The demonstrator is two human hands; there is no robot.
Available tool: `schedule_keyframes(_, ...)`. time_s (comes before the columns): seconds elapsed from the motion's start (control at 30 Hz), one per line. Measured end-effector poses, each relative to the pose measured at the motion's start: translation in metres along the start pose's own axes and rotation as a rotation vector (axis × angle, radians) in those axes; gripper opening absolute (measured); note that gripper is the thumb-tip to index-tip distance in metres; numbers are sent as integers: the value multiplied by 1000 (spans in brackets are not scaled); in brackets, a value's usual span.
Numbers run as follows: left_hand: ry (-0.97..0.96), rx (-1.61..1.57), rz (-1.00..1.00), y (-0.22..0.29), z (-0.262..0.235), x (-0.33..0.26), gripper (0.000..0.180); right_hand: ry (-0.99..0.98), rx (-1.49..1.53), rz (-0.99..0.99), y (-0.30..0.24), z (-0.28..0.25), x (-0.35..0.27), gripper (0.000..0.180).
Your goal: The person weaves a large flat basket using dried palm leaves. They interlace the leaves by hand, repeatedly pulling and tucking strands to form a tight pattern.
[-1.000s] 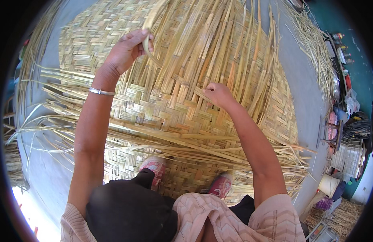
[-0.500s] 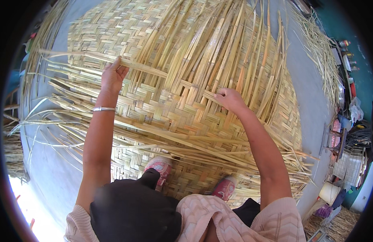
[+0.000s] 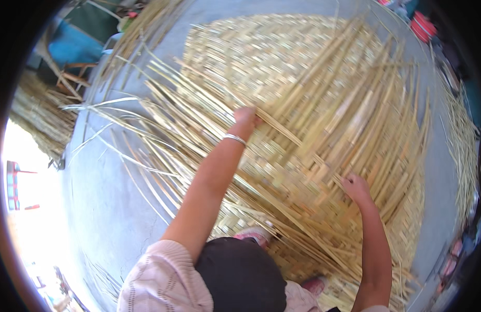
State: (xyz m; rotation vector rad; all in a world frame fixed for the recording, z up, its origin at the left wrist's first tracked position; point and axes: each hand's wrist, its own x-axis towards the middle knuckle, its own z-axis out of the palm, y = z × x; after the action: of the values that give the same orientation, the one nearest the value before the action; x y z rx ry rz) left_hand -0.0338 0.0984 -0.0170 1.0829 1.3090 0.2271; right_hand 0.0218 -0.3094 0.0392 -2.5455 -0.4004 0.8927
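A large woven mat (image 3: 261, 44) of flat, straw-coloured split strips lies on the floor in front of me. My left hand (image 3: 247, 115) is closed around a flat strip (image 3: 280, 128) that runs across the mat. Toward the right, the strip passes in among lengthwise strips (image 3: 362, 112) fanning out to the far right. My right hand (image 3: 357, 188) pinches a strip end beside the woven part, apparently of the same strip. Loose strip ends (image 3: 165, 106) stick out past the mat's left edge, beyond my left forearm.
My feet in pink shoes (image 3: 256, 235) stand on the mat's near part. Bundles of loose strips lie on the grey floor (image 3: 113, 203) at the far left and right (image 3: 458, 140). A red container (image 3: 422, 27) stands at the far right, and a blue cloth (image 3: 76, 46) hangs at the left.
The view has swung toward the left, so mat and hands appear further right and tilted. Both hands keep their hold on the strip.
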Motion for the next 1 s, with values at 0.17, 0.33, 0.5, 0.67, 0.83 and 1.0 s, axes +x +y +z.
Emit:
schedule_keyframes(0.17,-114,-271,-37,-1,-6,-10,12,-87,81,116,-12,-9,-9,34)
schedule_keyframes(0.33,-177,-312,55,9,-11,5,13,-61,74,85,-7,-6,-7,34)
schedule_keyframes(0.5,-108,-428,222,66,-43,48,18,-79,127,46,1,-10,-8,35)
schedule_keyframes(0.67,-1,-280,372,133,-100,66,17,-90,124,91,3,-10,-8,32)
schedule_keyframes(0.83,259,-199,403,135,-99,61,30,-60,96,16,-3,2,-3,28)
schedule_keyframes(1.0,722,801,853,75,-61,33,55,-32,-7,57,-7,7,-2,25)
